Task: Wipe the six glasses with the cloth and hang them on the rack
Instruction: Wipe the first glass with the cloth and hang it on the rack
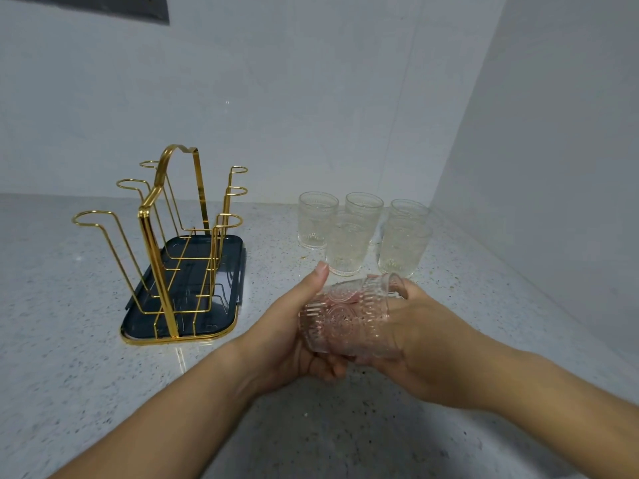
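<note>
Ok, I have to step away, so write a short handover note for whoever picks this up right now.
Left hand and right hand: both hold one glass, tilted on its side above the counter.
Five other glasses stand upright in a cluster at the back right of the counter.
The gold rack on its dark tray sits to the left, with every hook bare.
No cloth is in view.
Done: nothing hung yet.
Left: wipe all six and hang them.
</note>
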The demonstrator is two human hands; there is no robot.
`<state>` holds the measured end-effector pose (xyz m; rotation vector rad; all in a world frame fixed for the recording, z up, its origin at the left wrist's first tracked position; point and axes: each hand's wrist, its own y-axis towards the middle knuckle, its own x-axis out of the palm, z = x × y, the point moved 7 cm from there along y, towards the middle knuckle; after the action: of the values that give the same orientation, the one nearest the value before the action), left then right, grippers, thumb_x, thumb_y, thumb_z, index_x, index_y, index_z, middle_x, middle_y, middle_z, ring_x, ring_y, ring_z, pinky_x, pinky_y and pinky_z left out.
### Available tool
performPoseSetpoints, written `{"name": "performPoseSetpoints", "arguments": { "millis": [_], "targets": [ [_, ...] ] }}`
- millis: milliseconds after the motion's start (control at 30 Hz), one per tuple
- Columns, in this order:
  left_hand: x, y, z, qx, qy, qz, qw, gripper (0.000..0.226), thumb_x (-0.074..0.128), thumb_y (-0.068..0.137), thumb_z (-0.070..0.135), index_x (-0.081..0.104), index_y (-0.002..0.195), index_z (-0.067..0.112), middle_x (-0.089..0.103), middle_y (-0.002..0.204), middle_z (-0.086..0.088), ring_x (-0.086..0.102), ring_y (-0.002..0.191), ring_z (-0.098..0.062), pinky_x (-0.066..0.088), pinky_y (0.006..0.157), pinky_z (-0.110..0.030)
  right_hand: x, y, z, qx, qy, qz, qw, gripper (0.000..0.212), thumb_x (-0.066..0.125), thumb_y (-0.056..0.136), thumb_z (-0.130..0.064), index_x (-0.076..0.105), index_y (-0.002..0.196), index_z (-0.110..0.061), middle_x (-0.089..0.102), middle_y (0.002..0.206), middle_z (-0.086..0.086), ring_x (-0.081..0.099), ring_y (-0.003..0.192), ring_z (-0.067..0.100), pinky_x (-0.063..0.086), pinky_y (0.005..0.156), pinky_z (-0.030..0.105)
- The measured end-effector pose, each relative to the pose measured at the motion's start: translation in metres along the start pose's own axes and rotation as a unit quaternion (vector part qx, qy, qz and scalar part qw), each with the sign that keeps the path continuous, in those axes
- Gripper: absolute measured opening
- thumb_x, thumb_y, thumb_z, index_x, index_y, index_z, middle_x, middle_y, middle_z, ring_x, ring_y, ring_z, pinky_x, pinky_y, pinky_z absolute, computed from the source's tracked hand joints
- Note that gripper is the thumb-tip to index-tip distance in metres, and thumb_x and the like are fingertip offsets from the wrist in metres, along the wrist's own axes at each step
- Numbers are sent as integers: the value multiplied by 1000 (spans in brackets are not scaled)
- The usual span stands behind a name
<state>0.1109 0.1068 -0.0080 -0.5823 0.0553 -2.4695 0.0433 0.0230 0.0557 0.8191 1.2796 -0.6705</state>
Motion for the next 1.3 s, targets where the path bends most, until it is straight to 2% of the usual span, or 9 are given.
{"name": "performPoseSetpoints", "arguments": {
  "millis": [300, 400, 533, 633, 767, 900, 1100, 1200, 1300],
  "targets": [
    [-9, 5, 10, 146, 89, 68, 983, 53, 72, 87, 49, 63, 130, 19, 73, 114, -12, 70, 89, -24, 61, 71, -42, -7, -14, 29, 227, 474, 94, 846, 23, 63, 98, -4, 76, 112, -16, 79, 86, -15, 72, 76, -5, 56, 72, 11],
    [-10, 3, 10, 154, 81, 87, 981, 63, 72, 82, 53, 63, 122, 5, 70, 98, -20, 66, 77, -27, 59, 62, -38, -10, -10, 20, 200, 455, 64, 866, 21, 64, 98, -6, 76, 100, -23, 71, 65, -22, 63, 57, -9, 46, 57, 5],
    [-6, 5, 3, 74, 25, 85, 993, 65, 59, 88, 70, 71, 95, 7, 60, 56, -8, 51, 44, -16, 42, 42, -23, -10, -4, 4, 74, 184, 22, 980, 23, 64, 101, -34, 70, 122, -39, 71, 117, -24, 61, 117, -6, 40, 107, 18],
    [-3, 3, -3, 1, 33, 55, 998, 68, 44, 81, 75, 74, 78, 14, 57, 51, -9, 48, 36, -15, 36, 36, -18, -1, -1, 7, 42, 44, -26, 998, 31, 52, 104, -42, 57, 133, -49, 63, 127, -31, 52, 126, -7, 29, 118, 39],
    [0, 4, -2, -7, 17, -39, 999, 85, 38, 83, 85, 77, 106, 13, 68, 73, -18, 66, 55, -23, 53, 51, -27, -12, -5, 15, 93, 251, 8, 963, 28, 65, 100, -24, 72, 123, -38, 71, 107, -31, 65, 109, -5, 49, 102, 26],
    [1, 7, 1, 55, 11, -46, 997, 84, 86, 68, 66, 64, 134, 19, 74, 120, -18, 74, 95, -34, 65, 73, -41, -8, -13, 27, 195, 363, -9, 911, 21, 69, 96, -17, 77, 110, -30, 78, 102, -15, 72, 98, 3, 55, 95, 29],
    [-6, 8, 5, 108, 51, 29, 992, 59, 75, 78, 53, 64, 114, 8, 72, 92, -15, 68, 70, -26, 56, 60, -34, -2, -10, 28, 230, 424, 27, 875, 16, 72, 94, -12, 79, 105, -21, 80, 98, -2, 76, 95, 19, 58, 94, 42],
    [-13, 10, 8, 127, 42, 71, 988, 54, 76, 75, 55, 66, 105, 12, 71, 88, -13, 67, 68, -27, 58, 61, -35, -6, -6, 33, 262, 457, 70, 847, 5, 73, 93, -12, 77, 94, -15, 72, 63, -13, 63, 53, 0, 52, 55, 17],
    [-19, 10, 10, 143, 36, 99, 984, 54, 79, 77, 53, 64, 107, 11, 72, 88, -12, 67, 71, -27, 57, 64, -39, -11, -9, 44, 329, 474, 137, 805, 6, 76, 89, -29, 78, 89, -23, 57, 50, -12, 39, 40, 7, 32, 42, 22]
  ]
}}
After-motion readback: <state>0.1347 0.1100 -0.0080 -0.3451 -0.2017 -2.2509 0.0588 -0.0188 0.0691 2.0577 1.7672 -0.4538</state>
